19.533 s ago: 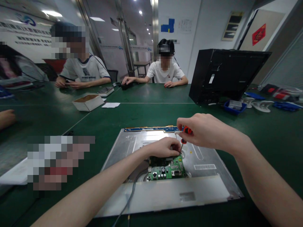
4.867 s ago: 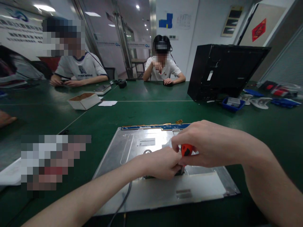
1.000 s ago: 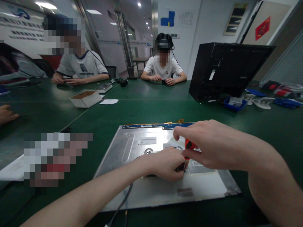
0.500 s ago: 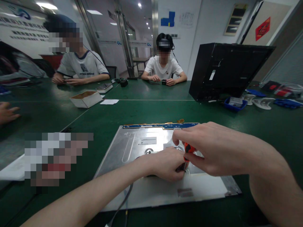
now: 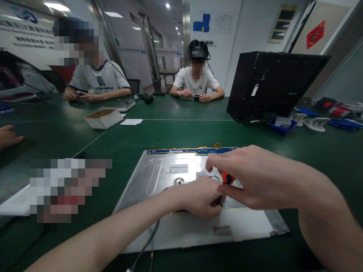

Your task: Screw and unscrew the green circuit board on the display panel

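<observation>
A flat silver metal panel (image 5: 170,241) lies on the green table, with a blue circuit strip (image 5: 210,151) along its far edge. My right hand (image 5: 249,177) is closed round the orange and black handle of a screwdriver (image 5: 227,178), whose shaft points down at the panel. Beside the shaft, my left hand (image 5: 202,196) rests low over the panel's middle with its fingers curled; a small dark part shows at its fingertips, too hidden to name. A grey cable (image 5: 151,236) runs from under my left forearm towards the near edge.
Beyond the panel stand a white open box (image 5: 104,120) and a black monitor-like casing (image 5: 272,83), with a blue tray (image 5: 281,124) by it. Two people sit across the table (image 5: 176,132). Another person's hand (image 5: 10,136) rests at the left edge.
The screwdriver handle has shifted slightly in my right hand, and my fingers have moved a little around it. My left hand stays nearly in place. The other hand at the left has changed its pose slightly.
</observation>
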